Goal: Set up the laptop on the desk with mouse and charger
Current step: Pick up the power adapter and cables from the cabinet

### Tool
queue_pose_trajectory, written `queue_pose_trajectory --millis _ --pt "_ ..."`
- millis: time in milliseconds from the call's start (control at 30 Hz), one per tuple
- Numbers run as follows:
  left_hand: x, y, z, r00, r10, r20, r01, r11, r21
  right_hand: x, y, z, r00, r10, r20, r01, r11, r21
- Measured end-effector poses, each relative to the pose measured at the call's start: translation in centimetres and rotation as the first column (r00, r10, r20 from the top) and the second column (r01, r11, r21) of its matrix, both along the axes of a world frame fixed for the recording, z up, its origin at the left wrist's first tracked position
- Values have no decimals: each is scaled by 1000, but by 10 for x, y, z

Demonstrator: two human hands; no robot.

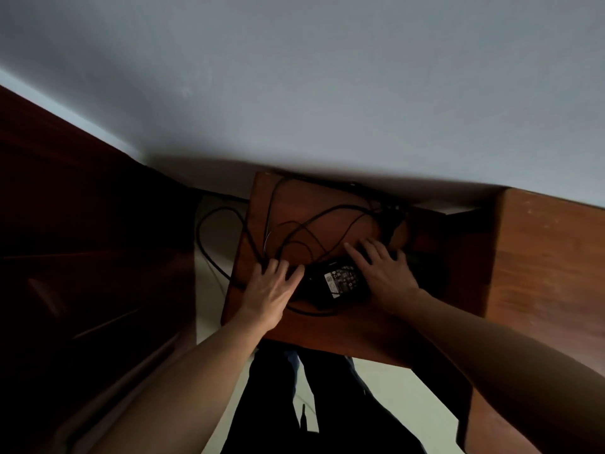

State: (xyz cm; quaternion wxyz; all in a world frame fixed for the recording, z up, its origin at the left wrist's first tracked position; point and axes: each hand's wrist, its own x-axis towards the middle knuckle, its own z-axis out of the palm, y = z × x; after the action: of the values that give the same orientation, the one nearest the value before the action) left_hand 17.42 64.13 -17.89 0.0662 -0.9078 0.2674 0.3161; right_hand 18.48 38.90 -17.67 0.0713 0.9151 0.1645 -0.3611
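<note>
Black charger brick (pixel 339 280) on wooden desk (pixel 327 326), between splayed, empty left hand (pixel 270 291) and right hand (pixel 386 273).

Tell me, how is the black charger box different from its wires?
The charger box is a chunky block; the wires are thin and loopy. The box carries a white label; the wires are plain. The box sits between the left hand and right hand; the wires sprawl. Both are black.

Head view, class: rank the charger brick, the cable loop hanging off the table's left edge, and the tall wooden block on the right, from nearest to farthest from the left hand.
From the left hand:
1. Charger brick, just right of its fingers.
2. Cable loop, up and to the left, off the table edge.
3. Wooden block, far right, beyond the right hand.
</note>
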Motion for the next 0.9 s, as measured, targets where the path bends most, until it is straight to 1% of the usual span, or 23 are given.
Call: queue_pose_trajectory --millis 67,233,367,433,500,567,633,733,833,900 --pt "2 0 -1 1000 25 -3 -25 999 -28 6 1 -2 1000 -24 -6 24 1000 12" --pt "7 -11 5 999 47 -8 -47 998 48 8 -1 -6 1000 -22 -18 23 998 65" --pt "14 5 11 1000 -3 1 3 997 79 -7 10 -1 995 -64 -79 74 988 135" --pt "16 19 16 1000 -19 -5 19 998 61 -21 17 4 988 -96 -118 115 979 168" --pt "17 30 25 999 -21 -45 24 998 52 -35 25 9 984 -101 -144 128 973 191" --pt "17 41 39 997 -21 -81 24 999 34 -45 34 19 985 -101 -138 128 970 207" --pt "18 52 56 996 -16 -90 14 1000 -19 -48 41 33 985 -116 -131 143 965 221" --pt "27 66 86 1000 -13 -18 12 996 -83 -47 51 61 982 -168 -83 183 954 238" --pt "44 71 117 992 -52 116 66 991 -117 -41 59 92 969 -247 -10 242 936 255" --pt "50 74 145 969 -96 228 134 979 -156 -47 66 121 941 -335 57 305 908 288"
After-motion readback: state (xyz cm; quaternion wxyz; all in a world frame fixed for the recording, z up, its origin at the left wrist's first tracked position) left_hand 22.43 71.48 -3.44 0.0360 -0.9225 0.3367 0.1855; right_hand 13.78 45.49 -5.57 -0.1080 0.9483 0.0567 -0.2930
